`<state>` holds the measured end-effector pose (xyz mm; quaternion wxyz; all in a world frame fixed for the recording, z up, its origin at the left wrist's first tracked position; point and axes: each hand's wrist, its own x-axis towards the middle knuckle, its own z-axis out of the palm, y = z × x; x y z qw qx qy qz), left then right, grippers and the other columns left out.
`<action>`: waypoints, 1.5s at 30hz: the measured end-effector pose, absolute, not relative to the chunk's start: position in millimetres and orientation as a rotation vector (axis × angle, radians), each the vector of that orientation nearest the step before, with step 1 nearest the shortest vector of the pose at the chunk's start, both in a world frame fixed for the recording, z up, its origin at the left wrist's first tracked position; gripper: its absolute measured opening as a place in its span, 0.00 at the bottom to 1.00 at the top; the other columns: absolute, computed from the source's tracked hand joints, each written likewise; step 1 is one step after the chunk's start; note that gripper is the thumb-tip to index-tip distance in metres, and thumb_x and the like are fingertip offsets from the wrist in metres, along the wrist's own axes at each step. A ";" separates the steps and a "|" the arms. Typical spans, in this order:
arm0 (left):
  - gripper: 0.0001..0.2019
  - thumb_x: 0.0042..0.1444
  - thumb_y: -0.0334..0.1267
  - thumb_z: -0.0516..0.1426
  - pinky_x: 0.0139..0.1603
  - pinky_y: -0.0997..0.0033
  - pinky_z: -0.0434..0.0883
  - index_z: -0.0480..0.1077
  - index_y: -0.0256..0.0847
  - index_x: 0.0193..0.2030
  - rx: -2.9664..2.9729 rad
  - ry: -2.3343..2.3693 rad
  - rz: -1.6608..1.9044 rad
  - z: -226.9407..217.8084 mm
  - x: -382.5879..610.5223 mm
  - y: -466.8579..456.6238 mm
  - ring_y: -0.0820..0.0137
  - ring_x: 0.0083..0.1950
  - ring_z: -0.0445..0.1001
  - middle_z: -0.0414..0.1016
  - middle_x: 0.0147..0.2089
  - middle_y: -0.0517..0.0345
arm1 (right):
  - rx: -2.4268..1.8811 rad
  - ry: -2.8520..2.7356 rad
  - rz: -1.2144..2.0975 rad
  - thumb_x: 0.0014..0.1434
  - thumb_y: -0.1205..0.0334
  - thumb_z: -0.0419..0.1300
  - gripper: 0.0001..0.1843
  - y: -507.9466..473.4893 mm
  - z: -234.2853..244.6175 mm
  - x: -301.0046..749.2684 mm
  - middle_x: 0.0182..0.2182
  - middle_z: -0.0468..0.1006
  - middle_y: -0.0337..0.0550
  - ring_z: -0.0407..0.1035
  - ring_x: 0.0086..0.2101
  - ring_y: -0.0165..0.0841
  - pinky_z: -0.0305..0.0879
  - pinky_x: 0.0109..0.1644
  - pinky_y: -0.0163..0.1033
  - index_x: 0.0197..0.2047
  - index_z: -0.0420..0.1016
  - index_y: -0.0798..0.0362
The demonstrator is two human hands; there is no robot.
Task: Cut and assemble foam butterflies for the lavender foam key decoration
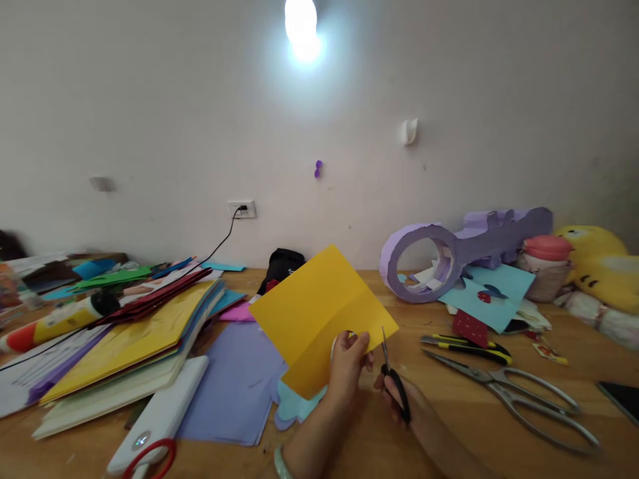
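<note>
My left hand (347,362) pinches the lower right part of a yellow sheet of paper (319,299), holding it tilted above the table. A crease or fold line runs across the sheet. In my right hand (407,399) is a pair of black-handled scissors (397,389), blades pointing up. The blades meet the sheet's right corner; whether they have cut into it I cannot tell. Beneath the yellow sheet, light blue scalloped paper (297,402) and lavender sheets (232,386) lie on the table.
Large metal shears (514,392) and a yellow-black utility knife (466,347) lie to the right, before a big lavender cardboard key (464,246). Paper stacks (130,332), a glue bottle (54,324), a white device (160,412) and a red-handled tool (170,452) crowd the left.
</note>
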<state>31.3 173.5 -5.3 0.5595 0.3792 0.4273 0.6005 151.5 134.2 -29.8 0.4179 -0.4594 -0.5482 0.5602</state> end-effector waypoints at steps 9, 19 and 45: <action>0.15 0.56 0.52 0.54 0.23 0.70 0.63 0.53 0.48 0.27 1.252 1.261 1.351 -8.3 38.8 158.3 0.71 0.18 0.64 0.62 0.16 0.68 | -1.165 -1.237 1.517 0.32 0.15 0.55 0.43 141.4 -31.2 153.1 0.15 0.59 0.31 0.51 0.14 0.24 0.44 0.17 0.32 0.24 0.66 0.51; 0.16 0.60 0.36 0.52 0.30 0.70 0.64 0.52 0.49 0.22 1.193 1.467 1.347 1.5 48.4 146.7 0.70 0.23 0.66 0.60 0.18 0.68 | -1.108 -1.222 1.423 0.39 0.17 0.55 0.40 141.4 -38.7 153.5 0.16 0.58 0.32 0.50 0.17 0.25 0.45 0.20 0.34 0.24 0.65 0.51; 0.18 0.58 0.33 0.55 0.35 0.70 0.64 0.52 0.48 0.20 1.209 1.551 1.333 -1.5 50.9 146.3 0.69 0.27 0.66 0.60 0.21 0.66 | -1.098 -1.295 1.364 0.37 0.15 0.52 0.40 135.7 -24.5 150.8 0.18 0.53 0.31 0.47 0.20 0.27 0.45 0.24 0.36 0.23 0.59 0.48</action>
